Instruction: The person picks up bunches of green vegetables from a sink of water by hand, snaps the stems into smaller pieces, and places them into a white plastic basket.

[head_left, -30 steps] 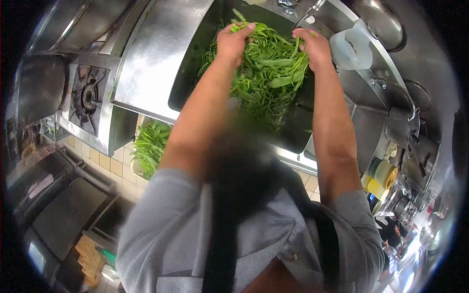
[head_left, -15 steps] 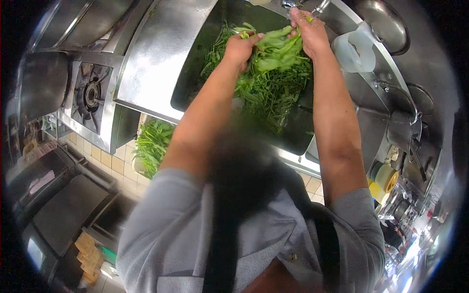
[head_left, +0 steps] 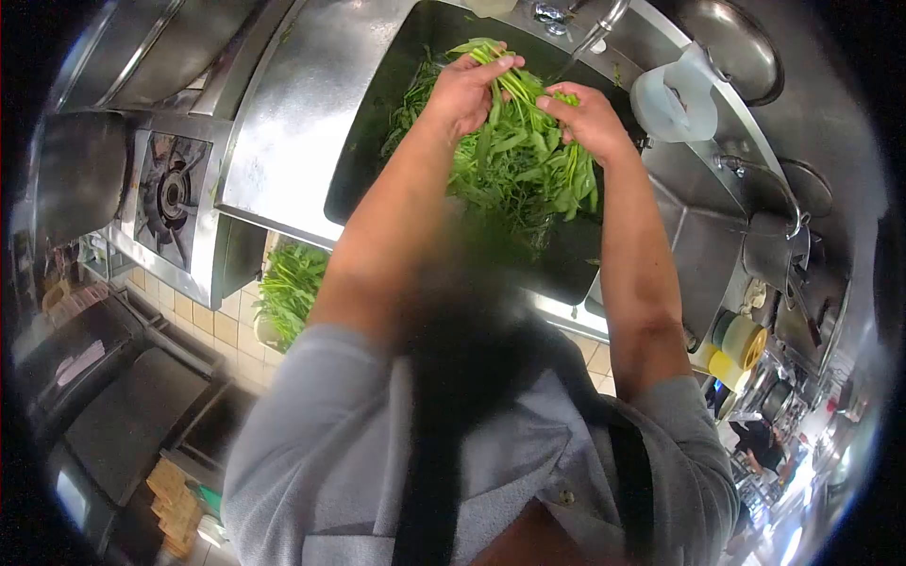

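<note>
Over the sink, my left hand is closed around the stems of a bunch of leafy greens. My right hand, to its right, pinches more stems of these greens, and their leaves hang down between and below both hands. Beneath them, a heap of loose green leaves and stems lies in the sink. The faucet is just beyond my right hand.
Left of the sink is a steel counter, then a gas burner. A container of greens stands low beside my left arm. A translucent plastic jug sits right of the sink. Farther back at lower right, a person is visible.
My right hand has come down and toward me from near the faucet. The greens, earlier stretched between both hands, now hang downward. My left hand has shifted only slightly.
</note>
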### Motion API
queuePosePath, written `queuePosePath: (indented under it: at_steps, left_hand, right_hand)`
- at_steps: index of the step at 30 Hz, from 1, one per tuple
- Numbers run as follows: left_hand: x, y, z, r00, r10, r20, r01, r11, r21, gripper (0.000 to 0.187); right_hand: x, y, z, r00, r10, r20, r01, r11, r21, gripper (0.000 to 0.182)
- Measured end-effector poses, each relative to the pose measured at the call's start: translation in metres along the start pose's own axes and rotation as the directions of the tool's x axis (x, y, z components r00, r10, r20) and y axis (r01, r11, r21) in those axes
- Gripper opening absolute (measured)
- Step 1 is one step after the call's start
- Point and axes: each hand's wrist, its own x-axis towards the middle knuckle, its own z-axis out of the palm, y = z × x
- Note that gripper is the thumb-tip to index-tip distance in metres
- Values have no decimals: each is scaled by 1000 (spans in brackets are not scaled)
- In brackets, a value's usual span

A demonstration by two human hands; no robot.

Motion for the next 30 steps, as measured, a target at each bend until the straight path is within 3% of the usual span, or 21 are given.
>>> queuePosePath:
  at_steps: [5, 11, 16, 20, 23, 25, 26, 28, 29, 30]
  left_hand:
    - [-5, 3, 5, 999, -33, 12, 32, 997, 76, 28]
    - [-8, 10, 11, 999, -33, 18, 29, 983, 181, 25]
    - [-10, 9, 2, 1000, -12, 1, 11, 949, 314, 24]
    - [-11, 13, -8, 999, 24, -46, -8, 946, 324, 23]
    - [-17, 21, -5, 995, 39, -87, -8, 943, 331, 23]
    - [-19, 24, -6, 996, 39, -85, -3, 921, 390, 22]
    - [-18, 23, -6, 996, 39, -85, -3, 921, 390, 22]
    - [-15, 20, -7, 999, 10, -53, 9, 939, 342, 21]
    - [-14, 17, -7, 999, 8, -53, 11, 940, 342, 21]
    - [-14, 14, -5, 999, 4, -35, 8, 939, 343, 20]
  right_hand:
    - [-8, 3, -10, 998, 37, -45, -35, 998, 57, 41]
    - [-10, 9, -19, 1000, 27, 14, -28, 997, 67, 37]
    - [-12, 8, -34, 981, 28, -191, -20, 999, 41, 37]
    - [-19, 2, -48, 979, 44, -199, -42, 999, 12, 39]
    - [-13, 11, -55, 974, 68, -214, -85, 994, -71, 39]
    - [-12, 11, -57, 973, 63, -222, -133, 938, -320, 40]
    - [-8, 17, -55, 973, 63, -222, -134, 938, -320, 40]
    - [-7, 22, -45, 839, -443, -317, 117, 715, -690, 37]
    - [-7, 22, -45, 839, -442, -318, 115, 715, -690, 37]
    - [-16, -3, -35, 923, -300, -242, 120, 820, -559, 35]
